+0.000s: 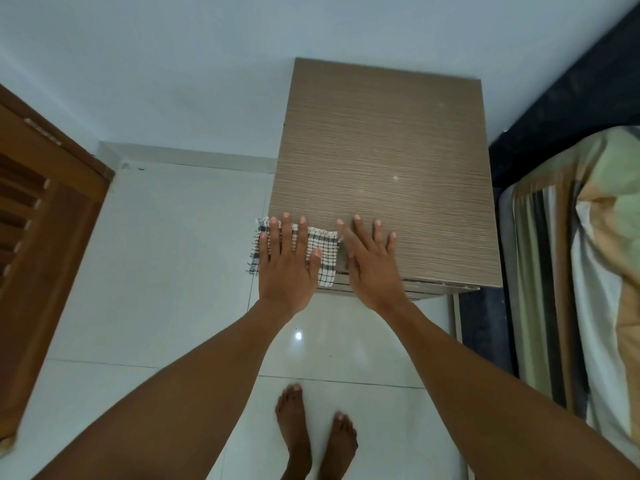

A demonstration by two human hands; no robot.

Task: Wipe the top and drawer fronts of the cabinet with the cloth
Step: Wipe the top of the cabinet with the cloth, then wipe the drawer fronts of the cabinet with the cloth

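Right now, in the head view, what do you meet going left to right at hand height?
Wooden door → white floor tiles → checked cloth under left hand → right hand flat on cabinet top → bed.

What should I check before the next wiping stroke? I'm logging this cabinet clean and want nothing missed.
1. Cloth under the left hand: ok, palm flat on it, fingers spread.
2. Cloth fully on the cabinet top: not ok, its left part overhangs the front-left corner.
3. Right hand clear of the cloth's path: not ok, it lies on the top just right of the cloth.
4. Top free of objects: ok.
5. Drawer fronts reachable: cannot tell, only a sliver shows.
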